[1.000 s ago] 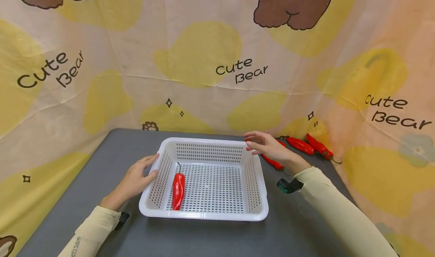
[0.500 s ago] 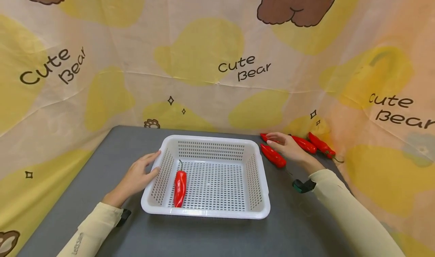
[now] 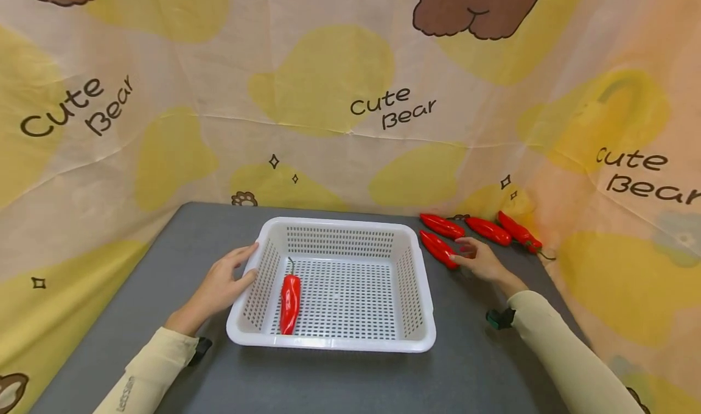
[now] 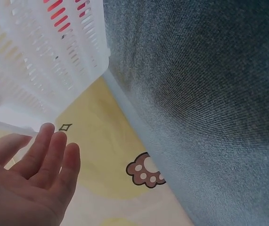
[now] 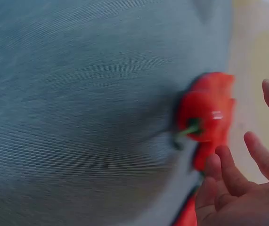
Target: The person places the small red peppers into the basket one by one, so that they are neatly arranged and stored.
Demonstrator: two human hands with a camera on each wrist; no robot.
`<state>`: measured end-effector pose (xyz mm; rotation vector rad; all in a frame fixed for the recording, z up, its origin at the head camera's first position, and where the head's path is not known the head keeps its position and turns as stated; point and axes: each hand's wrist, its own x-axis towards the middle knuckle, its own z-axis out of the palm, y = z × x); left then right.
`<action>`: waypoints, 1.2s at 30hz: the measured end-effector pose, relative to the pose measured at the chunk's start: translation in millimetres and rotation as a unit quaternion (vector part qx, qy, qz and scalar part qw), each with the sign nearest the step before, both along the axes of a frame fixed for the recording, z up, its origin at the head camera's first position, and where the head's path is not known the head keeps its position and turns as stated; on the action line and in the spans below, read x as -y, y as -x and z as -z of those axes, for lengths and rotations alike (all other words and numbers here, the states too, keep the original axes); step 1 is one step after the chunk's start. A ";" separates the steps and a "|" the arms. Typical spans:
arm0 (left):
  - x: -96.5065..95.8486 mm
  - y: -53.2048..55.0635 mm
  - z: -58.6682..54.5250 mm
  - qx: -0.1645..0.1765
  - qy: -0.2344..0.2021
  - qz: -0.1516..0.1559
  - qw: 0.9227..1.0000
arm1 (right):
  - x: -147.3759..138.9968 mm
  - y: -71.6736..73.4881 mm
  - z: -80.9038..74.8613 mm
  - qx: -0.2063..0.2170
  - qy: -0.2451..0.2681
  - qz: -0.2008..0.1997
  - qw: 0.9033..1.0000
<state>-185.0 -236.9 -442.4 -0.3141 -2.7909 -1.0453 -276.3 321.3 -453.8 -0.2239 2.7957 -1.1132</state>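
Right hand (image 3: 484, 263) is sitting lower and further right than half a second ago, when it was covering the far pepper (image 3: 442, 225); now its fingertips are reaching the stem end of the near pepper (image 3: 436, 249). This pepper is lying on the table (image 3: 339, 383), just right of the basket (image 3: 328, 344). Fingers of that hand are standing apart, thumb well off the rest; contact is looking likely in the head view, but no pinch is showing. Left hand (image 3: 221, 283) is resting thumb and fingertips, slightly apart, on the basket's left rim. One basket pepper (image 3: 290, 304) is lying lengthwise on the left of the floor, stem away from the person. Handling notes (judgement): thumb and forefinger should be closing across the thick shoulder, not on the thin stem (image 5: 194, 126), since the glossy skin is probably slipping easily. Far pepper is lying close behind, so fingertips should be keeping clear of it. Steady left-hand contact should be keeping the basket from sliding.
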 end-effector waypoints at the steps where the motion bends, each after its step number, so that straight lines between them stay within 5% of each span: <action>1: 0.6 -0.1 0.6 -0.003 -0.001 -0.001 1.000 | -0.8 0.8 5.6 0.002 -0.006 0.005 1.000; 9: 2.0 -3.4 6.5 -0.009 0.006 -0.001 1.000 | 1.3 0.8 35.4 -0.013 -0.034 0.047 0.998; 19: -0.8 -3.1 10.0 -0.018 -0.001 0.002 1.000 | 0.3 -3.9 29.3 -0.043 0.034 0.135 0.989; 25: -1.6 -3.0 9.8 -0.023 -0.002 0.003 1.000 | 1.8 -2.7 18.4 -0.059 0.151 0.204 0.965; 36: -0.3 0.1 7.5 -0.032 -0.010 0.003 0.999 | 8.4 8.5 -10.6 -0.043 0.320 0.277 0.905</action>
